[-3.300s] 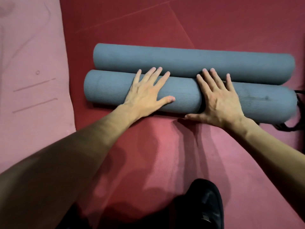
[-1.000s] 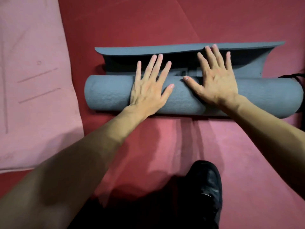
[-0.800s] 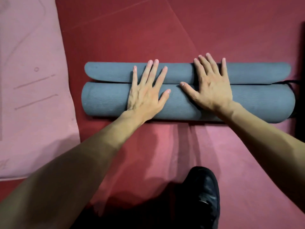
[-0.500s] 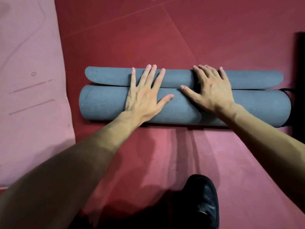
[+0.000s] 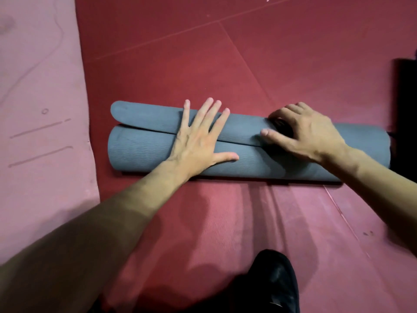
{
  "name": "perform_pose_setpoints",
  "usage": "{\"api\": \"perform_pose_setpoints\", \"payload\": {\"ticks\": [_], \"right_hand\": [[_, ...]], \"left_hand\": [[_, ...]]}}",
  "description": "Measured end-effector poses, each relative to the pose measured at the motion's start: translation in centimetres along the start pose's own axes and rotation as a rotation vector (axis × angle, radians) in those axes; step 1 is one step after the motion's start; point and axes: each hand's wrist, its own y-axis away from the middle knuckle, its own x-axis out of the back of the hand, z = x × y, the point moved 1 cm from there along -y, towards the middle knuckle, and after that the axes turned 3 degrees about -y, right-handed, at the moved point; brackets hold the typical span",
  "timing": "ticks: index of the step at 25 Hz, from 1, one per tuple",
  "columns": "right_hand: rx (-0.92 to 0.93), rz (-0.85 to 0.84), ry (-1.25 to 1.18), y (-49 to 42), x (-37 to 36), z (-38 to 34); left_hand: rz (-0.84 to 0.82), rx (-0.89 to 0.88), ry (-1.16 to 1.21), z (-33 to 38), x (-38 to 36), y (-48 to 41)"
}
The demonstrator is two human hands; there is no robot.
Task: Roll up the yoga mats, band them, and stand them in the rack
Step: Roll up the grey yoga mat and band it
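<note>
A grey-blue yoga mat (image 5: 140, 152) lies rolled up across the red floor in front of me. Its loose end flap (image 5: 146, 116) lies over the far side of the roll. My left hand (image 5: 196, 141) presses flat on the roll's middle, fingers straight and spread across the flap. My right hand (image 5: 306, 134) sits further right, fingers curled down over the flap's far edge and thumb pointing left. No band or rack can be made out.
A pink mat (image 5: 40, 109) lies spread out on the left, close to the roll's left end. Red floor padding (image 5: 225, 64) extends beyond the roll. A dark object (image 5: 406, 98) stands at the right edge. My black shoe (image 5: 273, 285) is at the bottom.
The second fold of mat has been rolled in, leaving only a short flap on top. My right hand's fingers went from flat to curled over the flap; my left hand stayed flat.
</note>
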Motion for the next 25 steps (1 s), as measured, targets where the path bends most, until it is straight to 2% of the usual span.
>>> {"api": "perform_pose_setpoints", "payload": {"ticks": [2, 3, 6, 11, 13, 17, 20, 21, 24, 25], "right_hand": [[0.024, -0.191, 0.0, 1.2, -0.8, 0.4], [0.042, -0.256, 0.041, 1.5, -1.1, 0.6], [0.101, -0.305, 0.086, 1.5, -0.6, 1.4], [0.158, -0.343, 0.096, 1.2, 0.3, 2.8], [0.14, -0.323, 0.103, 1.2, 0.3, 2.7], [0.156, -0.378, 0.153, 0.8, 0.4, 0.9], [0.151, -0.408, 0.187, 0.8, -0.8, 0.3], [0.164, -0.379, 0.193, 1.0, -1.1, 0.4], [0.194, -0.308, 0.18, 1.6, -1.1, 0.5], [0.19, -0.3, 0.181, 1.9, -0.9, 0.3]], "left_hand": [[0.02, -0.047, 0.02, 0.4, 0.2, 0.3], [-0.032, -0.051, 0.039, 0.3, 0.5, 0.3], [-0.233, -0.039, 0.001, -0.9, 1.8, 0.2], [-0.367, -0.009, 0.008, -1.7, 2.8, -0.3], [-0.309, -0.021, 0.047, -1.6, 2.8, -0.4], [-0.044, -0.136, 0.125, -1.3, 2.4, 0.1], [-0.019, -0.178, 0.144, -1.1, 2.4, 0.4], [-0.06, -0.162, 0.162, -1.0, 2.5, 0.4], [-0.398, -0.095, 0.07, -0.7, 2.1, 0.7], [-0.459, -0.095, 0.019, -0.5, 2.0, 0.7]]}}
